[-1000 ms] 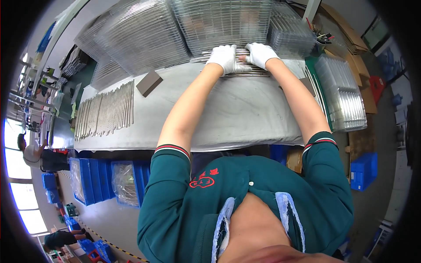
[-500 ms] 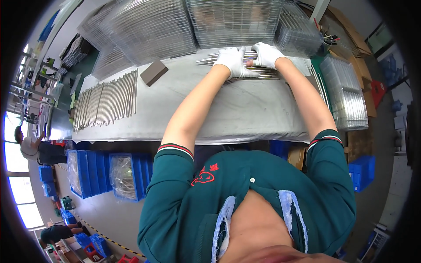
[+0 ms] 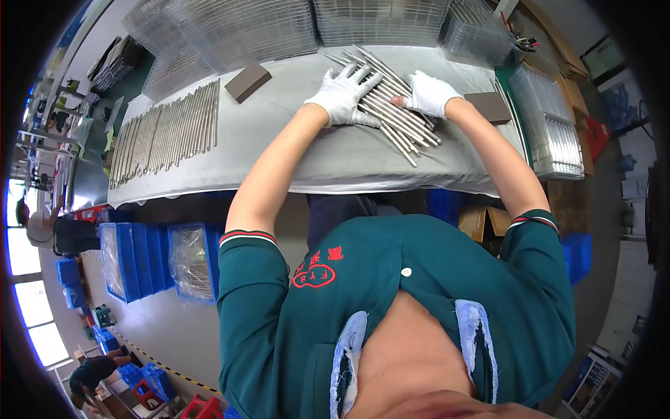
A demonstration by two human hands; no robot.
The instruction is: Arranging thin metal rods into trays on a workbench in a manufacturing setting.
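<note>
A loose bundle of shiny metal rods [image 3: 398, 117] lies slantwise on the grey cloth-covered table, its ends uneven and some rods crossing. My left hand [image 3: 343, 96], in a white glove, rests over the bundle's left side with its fingers spread. At the right side my gloved right hand [image 3: 431, 94] grips the rods' edge, fingers curled and partly hidden. Its bare thumb tip pokes out of the glove onto the rods. Farther left, a row of similar metal rods [image 3: 167, 129] lies side by side on the cloth.
Brown blocks lie on the table, one at the left [image 3: 248, 83] and another by my right forearm [image 3: 488, 107]. Stacked clear plastic trays [image 3: 244, 35] line the back, with more trays [image 3: 548, 133] at the right. Blue crates [image 3: 139, 262] stand below the table's left front.
The rods have turned from lying nearly crosswise to a slant and spread out. My left hand has moved left and opened its fingers. The right brown block is now more exposed.
</note>
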